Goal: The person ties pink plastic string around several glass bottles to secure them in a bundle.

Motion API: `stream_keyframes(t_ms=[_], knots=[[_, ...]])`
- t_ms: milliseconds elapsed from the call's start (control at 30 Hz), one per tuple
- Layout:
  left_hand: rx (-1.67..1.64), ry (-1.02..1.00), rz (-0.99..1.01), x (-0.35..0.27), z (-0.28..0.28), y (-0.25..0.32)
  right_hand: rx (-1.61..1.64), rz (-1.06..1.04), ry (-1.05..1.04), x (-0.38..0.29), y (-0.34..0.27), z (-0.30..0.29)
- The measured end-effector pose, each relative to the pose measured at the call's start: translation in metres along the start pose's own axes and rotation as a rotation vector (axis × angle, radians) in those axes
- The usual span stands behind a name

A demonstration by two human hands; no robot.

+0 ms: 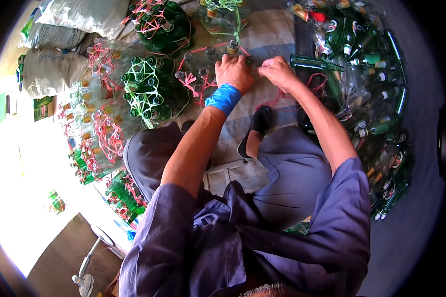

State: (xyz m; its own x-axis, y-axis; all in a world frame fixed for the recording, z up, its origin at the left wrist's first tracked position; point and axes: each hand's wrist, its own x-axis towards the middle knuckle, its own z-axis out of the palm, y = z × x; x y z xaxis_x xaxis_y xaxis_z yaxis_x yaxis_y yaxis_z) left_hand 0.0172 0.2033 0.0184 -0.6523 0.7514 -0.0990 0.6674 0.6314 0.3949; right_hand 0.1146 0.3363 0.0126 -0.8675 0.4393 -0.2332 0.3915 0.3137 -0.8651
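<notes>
A cluster of clear glass bottles point(210, 55) stands upright on the floor sheet before me. Pink plastic twine point(189, 80) runs around it and between several of the necks. Over the necks at the cluster's right side lies my left hand point(235, 72), a blue band point(223, 99) around its wrist. Its fingertips are hidden, so its grip is unclear. Just to the right, my right hand point(278, 72) has thumb and fingers pinched together, seemingly on a strand of the pink twine. Loose pink twine point(278, 99) trails below that hand.
Loose green and clear bottles point(371, 89) lie heaped at the right; one green bottle point(308, 62) juts towards my right hand. Bundles of green bottles point(143, 87) tied with twine stand at the left. Beyond them are stuffed sacks point(81, 16). A pedestal fan point(85, 271) is at lower left.
</notes>
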Motion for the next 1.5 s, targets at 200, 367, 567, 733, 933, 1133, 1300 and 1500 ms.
stream_keyframes(t_ms=[200,367,567,733,933,1133,1300,1500], knots=[[0.0,0.02,0.028,0.0,0.004,-0.003,-0.035,-0.058,-0.024,0.002,0.002,-0.003],[0.001,0.028,0.05,0.0,0.006,-0.005,-0.047,-0.057,-0.057,0.001,0.003,-0.005],[-0.001,0.034,0.056,0.001,0.008,-0.005,-0.092,-0.079,-0.068,0.002,-0.001,-0.009],[0.01,0.043,0.059,0.001,0.009,-0.007,-0.135,-0.114,-0.071,0.002,-0.005,-0.01],[0.028,0.028,0.072,0.002,0.01,-0.009,-0.207,-0.069,-0.081,0.003,-0.009,-0.011],[-0.011,-0.012,0.063,0.004,0.011,-0.014,-0.412,-0.177,-0.061,0.003,-0.032,-0.01],[-0.086,0.035,0.129,0.003,0.008,-0.021,-0.504,-0.249,-0.157,0.006,-0.054,-0.016],[0.158,-0.092,0.391,-0.002,-0.025,-0.031,-0.617,-0.456,-0.083,0.022,-0.054,-0.01]])
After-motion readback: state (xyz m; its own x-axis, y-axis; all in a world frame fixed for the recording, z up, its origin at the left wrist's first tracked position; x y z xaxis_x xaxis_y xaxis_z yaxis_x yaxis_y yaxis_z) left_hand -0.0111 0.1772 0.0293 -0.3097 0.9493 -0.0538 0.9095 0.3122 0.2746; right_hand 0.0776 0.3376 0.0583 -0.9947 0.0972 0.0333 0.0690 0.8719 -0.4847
